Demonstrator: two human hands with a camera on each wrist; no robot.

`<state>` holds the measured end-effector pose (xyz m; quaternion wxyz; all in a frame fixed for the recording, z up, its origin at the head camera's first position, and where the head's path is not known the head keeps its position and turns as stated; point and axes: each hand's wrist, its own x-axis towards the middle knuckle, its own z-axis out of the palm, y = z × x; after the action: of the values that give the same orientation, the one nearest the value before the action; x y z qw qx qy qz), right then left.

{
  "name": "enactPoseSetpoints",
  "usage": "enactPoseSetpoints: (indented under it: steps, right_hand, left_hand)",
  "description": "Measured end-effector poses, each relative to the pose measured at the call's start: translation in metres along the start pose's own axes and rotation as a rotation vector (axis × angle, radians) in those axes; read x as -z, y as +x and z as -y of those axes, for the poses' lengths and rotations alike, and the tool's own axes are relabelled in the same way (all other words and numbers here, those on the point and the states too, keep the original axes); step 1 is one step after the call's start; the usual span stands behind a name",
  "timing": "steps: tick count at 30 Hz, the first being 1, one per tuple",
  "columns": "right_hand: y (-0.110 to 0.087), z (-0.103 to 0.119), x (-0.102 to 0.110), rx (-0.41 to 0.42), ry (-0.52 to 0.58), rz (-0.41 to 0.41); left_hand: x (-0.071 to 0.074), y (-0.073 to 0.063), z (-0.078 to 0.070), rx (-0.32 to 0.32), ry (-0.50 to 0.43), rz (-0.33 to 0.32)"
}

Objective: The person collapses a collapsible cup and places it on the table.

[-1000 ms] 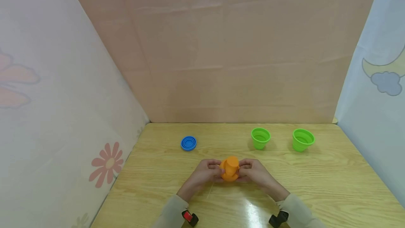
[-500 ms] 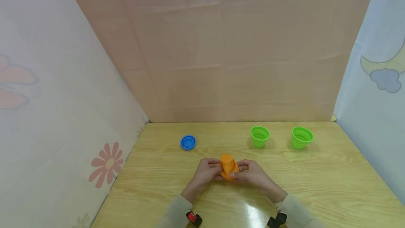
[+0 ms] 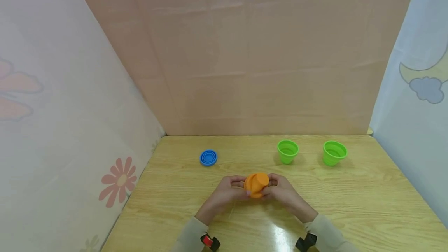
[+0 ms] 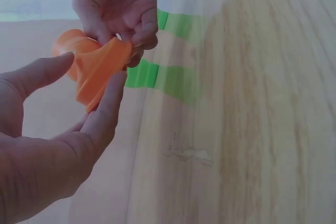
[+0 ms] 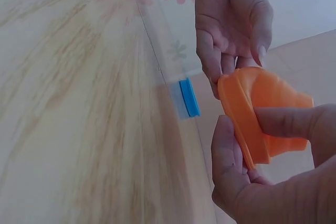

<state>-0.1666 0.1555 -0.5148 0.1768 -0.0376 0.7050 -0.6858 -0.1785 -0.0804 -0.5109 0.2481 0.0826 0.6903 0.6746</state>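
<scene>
Between both hands, in the head view, is an orange collapsible cup [image 3: 257,185], held off the table with its small base facing up and tilted right. Its wall looks bent and partly folded in the left wrist view. The left hand [image 3: 227,191] grips its left side, thumb on the wall and fingers under the rim. On the other side the right hand [image 3: 284,193] pinches the cup; in the right wrist view that thumb presses into the orange wall [image 5: 247,119] while the fingers support the rim. The cup's inside is hidden.
A flattened blue collapsible cup [image 3: 208,158] lies at the back left of the wooden table [image 3: 168,197]. Two green cups [image 3: 288,152] stand expanded at the back right. A brown panel [image 3: 245,69] rises behind, with patterned sheets at both sides.
The orange cup's base first tipped left, then back to the right, while both hands kept hold of it. Both thumbs shifted on its wall. The blue and green cups stayed put.
</scene>
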Motion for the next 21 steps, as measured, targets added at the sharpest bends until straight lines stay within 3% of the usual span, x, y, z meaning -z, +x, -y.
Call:
enactPoseSetpoints:
  steps: [10,16,21]
  right_hand:
    - [-0.003,0.004,-0.001,0.012,-0.012,0.003]
    - [-0.007,0.007,-0.005,0.019,-0.090,-0.024]
    - [-0.007,0.009,-0.003,0.035,-0.128,0.020]
  left_hand:
    - [-0.001,0.007,0.008,0.022,-0.060,-0.055]
    - [-0.006,0.009,0.013,0.002,-0.073,-0.115]
    - [-0.007,0.008,0.014,0.002,-0.066,-0.171]
